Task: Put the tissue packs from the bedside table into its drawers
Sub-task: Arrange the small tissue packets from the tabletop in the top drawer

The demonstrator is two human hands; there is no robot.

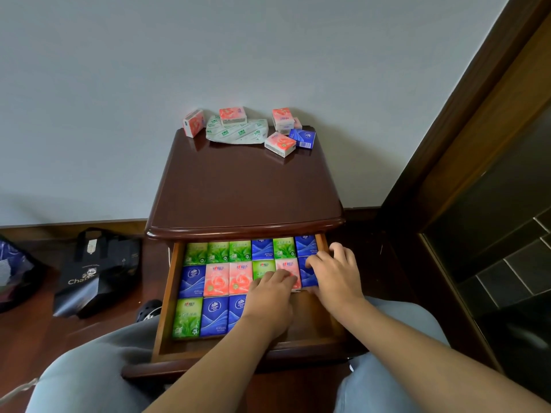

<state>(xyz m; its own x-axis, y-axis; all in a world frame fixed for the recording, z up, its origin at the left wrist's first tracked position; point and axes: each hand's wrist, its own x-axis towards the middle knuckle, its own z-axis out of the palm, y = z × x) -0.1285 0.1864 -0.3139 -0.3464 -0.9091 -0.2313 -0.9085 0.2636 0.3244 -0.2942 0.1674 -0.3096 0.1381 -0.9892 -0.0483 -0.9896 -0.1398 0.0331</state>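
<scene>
The dark wooden bedside table (244,186) has its top drawer (167,293) pulled out toward my knees. Green, blue and pink tissue packs lie in rows inside the drawer. My right hand (337,275) grips a blue tissue pack (307,274) at the right end of the middle row, fingers over its top and thumb at its near edge. My left hand (268,296) rests beside it with fingertips pressing on a pink pack (287,268). Several pink packs (280,143) and one blue pack (302,138) lie at the back of the tabletop by the wall.
A crumpled green-and-white wrapper (235,132) lies among the packs on the tabletop. On the floor to the left stand a black bag (95,272) and a dark bag (15,269). A dark wooden door frame (447,144) runs close on the right.
</scene>
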